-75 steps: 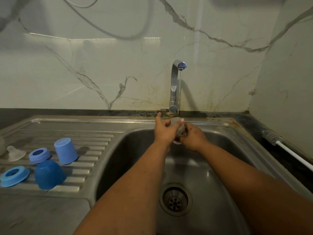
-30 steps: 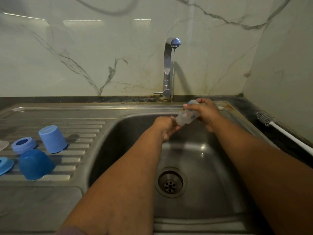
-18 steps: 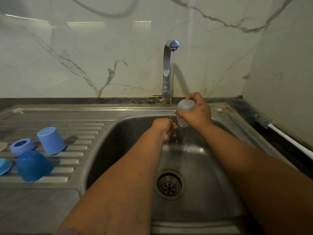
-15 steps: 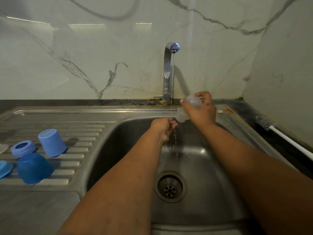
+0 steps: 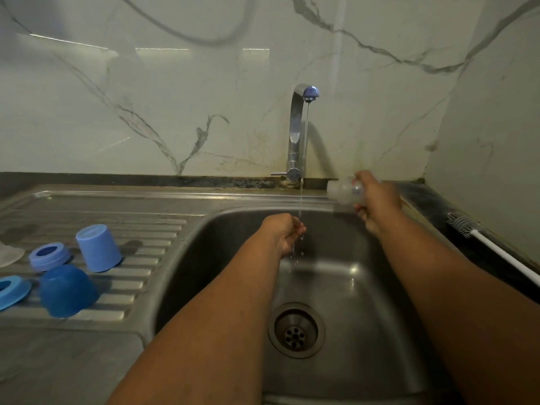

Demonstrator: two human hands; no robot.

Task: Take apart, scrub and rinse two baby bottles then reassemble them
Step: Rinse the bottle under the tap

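Note:
My right hand (image 5: 375, 200) grips a clear baby bottle (image 5: 343, 190) lying sideways above the back right rim of the sink, its mouth pointing left. My left hand (image 5: 285, 230) is cupped, palm up, under the thin stream from the tap (image 5: 298, 133), holding nothing; water drips off it. On the draining board at the left lie a light blue cap (image 5: 98, 248), a dark blue cap (image 5: 67, 290), a light blue collar ring (image 5: 48, 256), a brighter blue ring (image 5: 11, 290) and a clear teat (image 5: 8, 254) at the frame edge.
The steel sink basin (image 5: 365, 302) has a drain (image 5: 296, 330) in its middle. A white-handled bottle brush (image 5: 491, 247) lies on the dark counter at the right. A marble wall stands behind the tap.
My right hand has carried the bottle to the right and away from the stream, turning it sideways. My left hand has stayed under the water.

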